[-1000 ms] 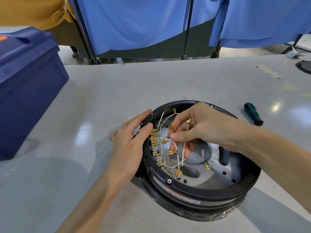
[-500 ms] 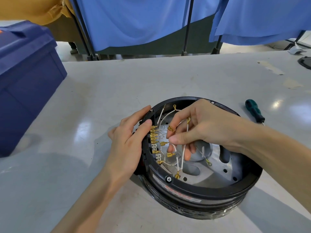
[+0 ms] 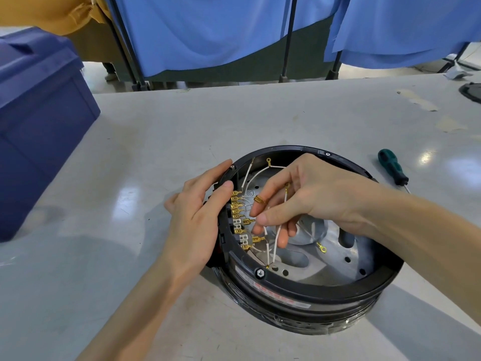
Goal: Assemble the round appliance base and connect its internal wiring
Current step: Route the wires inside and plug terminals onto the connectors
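Note:
The round black appliance base [image 3: 307,290] lies open side up on the grey table, showing a silver metal plate [image 3: 346,267] inside. A row of gold terminals [image 3: 238,207] runs along its left inner wall. My left hand [image 3: 195,217] rests against the outside of the left rim, fingers straight, thumb on the rim's top. My right hand [image 3: 302,201] reaches into the base and pinches thin white wires [image 3: 276,241] between thumb and fingers. A gold connector [image 3: 259,199] sticks out by my index finger. Loose ring terminals [image 3: 322,248] lie on the plate.
A green-handled screwdriver [image 3: 391,166] lies on the table right of the base. A large dark blue bin [image 3: 39,126] stands at the left. A black round object [image 3: 472,92] sits at the far right edge. Blue curtains on stands hang behind the table.
My right hand has shifted slightly among the wires, its fingers working lower toward the terminal row. My left hand stays on the rim. The view has tilted a little.

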The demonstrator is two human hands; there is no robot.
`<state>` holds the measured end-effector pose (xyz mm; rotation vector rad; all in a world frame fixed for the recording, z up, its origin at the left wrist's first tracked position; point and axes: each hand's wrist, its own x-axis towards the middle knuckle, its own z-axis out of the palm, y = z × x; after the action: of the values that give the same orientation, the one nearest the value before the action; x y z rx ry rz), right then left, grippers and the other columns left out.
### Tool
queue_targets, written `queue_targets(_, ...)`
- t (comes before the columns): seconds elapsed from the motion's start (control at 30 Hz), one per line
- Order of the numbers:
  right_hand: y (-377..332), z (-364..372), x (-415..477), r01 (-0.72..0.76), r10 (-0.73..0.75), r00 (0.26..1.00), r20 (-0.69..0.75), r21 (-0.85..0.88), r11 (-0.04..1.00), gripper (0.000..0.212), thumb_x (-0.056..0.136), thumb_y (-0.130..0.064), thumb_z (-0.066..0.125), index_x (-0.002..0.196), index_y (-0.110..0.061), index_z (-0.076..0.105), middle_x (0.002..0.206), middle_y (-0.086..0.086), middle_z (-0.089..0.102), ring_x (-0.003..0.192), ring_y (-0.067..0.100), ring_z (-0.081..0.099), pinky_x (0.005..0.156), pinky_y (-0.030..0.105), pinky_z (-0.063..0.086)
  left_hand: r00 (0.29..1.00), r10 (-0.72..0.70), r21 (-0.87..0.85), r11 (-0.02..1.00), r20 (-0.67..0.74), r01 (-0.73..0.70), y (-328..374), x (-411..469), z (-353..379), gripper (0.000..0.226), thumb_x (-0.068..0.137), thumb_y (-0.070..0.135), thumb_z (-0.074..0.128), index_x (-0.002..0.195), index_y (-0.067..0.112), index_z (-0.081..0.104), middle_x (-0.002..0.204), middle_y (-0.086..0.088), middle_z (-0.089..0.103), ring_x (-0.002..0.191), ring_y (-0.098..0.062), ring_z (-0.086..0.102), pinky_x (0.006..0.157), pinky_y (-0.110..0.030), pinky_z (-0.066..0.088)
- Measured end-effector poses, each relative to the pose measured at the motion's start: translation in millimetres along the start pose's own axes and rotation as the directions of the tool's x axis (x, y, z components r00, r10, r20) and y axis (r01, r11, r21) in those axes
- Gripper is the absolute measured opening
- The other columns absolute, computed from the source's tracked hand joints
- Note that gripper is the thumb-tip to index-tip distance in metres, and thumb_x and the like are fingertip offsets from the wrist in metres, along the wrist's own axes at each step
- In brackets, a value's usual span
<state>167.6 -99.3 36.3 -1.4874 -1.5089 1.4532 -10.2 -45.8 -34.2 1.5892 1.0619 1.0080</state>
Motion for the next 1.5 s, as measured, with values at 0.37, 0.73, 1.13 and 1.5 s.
queue_targets(0.37,-3,1,6,-0.034,0.034,0.999,0.013,-0.019,0.999,0.013,0.079,0.01,0.07,0.074,-0.002,0.069,0.079,0.023,0.073,0.041,0.02,0.06,0.043,0.021,0.046,1.0,0.016,0.017,1.0,-0.016,-0.016,2,-1,2,0.037,0.082,0.047,0.051,0.117,0.05,0.063,0.126,0.007,0.064,0.133,-0.029,0.043,0.113,-0.048,0.032)
queue_targets(0.73,0,3,9,-0.04,0.04,0.999,0.007,-0.015,0.999,0.012,0.08,0.014,0.066,0.077,0.003,0.069,0.072,0.022,0.07,0.039,0.017,0.057,0.042,0.02,0.043,0.999,0.02,0.017,1.0,-0.033,-0.02,5,-3,3,0.034,0.082,0.046,0.051,0.113,0.052,0.063,0.124,0.008,0.064,0.132,-0.027,0.044,0.113,-0.047,0.032)
queue_targets(1.13,1,-9,3,0.084,-0.079,0.993,-0.082,0.061,0.995,0.006,0.077,0.004,0.073,0.082,0.002,0.071,0.077,0.022,0.072,0.046,0.022,0.06,0.049,0.026,0.049,0.999,0.017,0.072,0.997,-0.045,-0.014,10,-6,3,0.034,0.082,0.048,0.049,0.113,0.055,0.061,0.123,0.015,0.061,0.134,-0.019,0.041,0.113,-0.043,0.031)
queue_targets(1.5,3,-24,-2,0.244,-0.193,0.921,-0.338,0.116,0.963,0.015,0.071,-0.003,0.076,0.084,0.003,0.071,0.076,0.021,0.073,0.05,0.025,0.065,0.051,0.026,0.053,0.973,0.229,0.201,0.952,0.038,-0.232,36,-12,-8,0.024,0.074,0.059,0.062,0.081,0.04,0.074,0.12,0.034,0.059,0.133,0.001,0.038,0.112,-0.052,0.023)
